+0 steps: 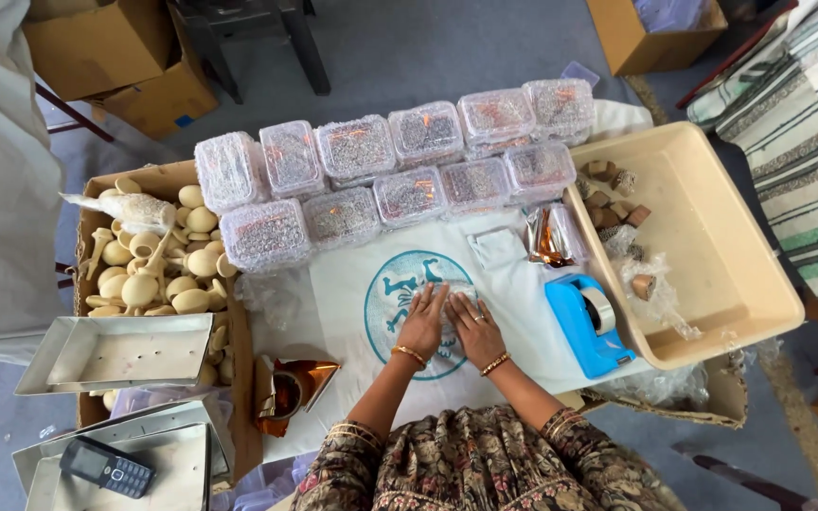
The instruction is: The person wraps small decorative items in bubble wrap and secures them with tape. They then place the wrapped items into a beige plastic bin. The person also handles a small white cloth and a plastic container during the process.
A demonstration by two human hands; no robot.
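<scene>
While both hands press flat side by side on a small clear packet (448, 320), it's hard to tell what's in it, since the palms cover nearly all of it. Left hand (423, 325) and right hand (474, 328) lie with fingers stretched out and close together, thumbs touching, no pinching going on. The packet sits on a white cloth (352, 284) with a round teal print, spread over the bench.

Stuff around: two rows of clear tubs (390, 175) packed with something glittery run across the far side of the cloth. Just right of the hands sits a blue tape dispenser (587, 325), and past it a beige tray (712, 255) with a few small brown blocks and crumpled plastic. A shiny orange foil pack (549, 237) lies between the tubs and the dispenser. On the left there's a cardboard box (158, 180) full of pale wooden pieces, partly covered by metal trays (120, 350). A dark phone (106, 466) rests on the lowest tray. Near the left elbow sits an open copper foil box (291, 388); can't make out what's inside.

Nothing's between the hands and the tubs.
</scene>
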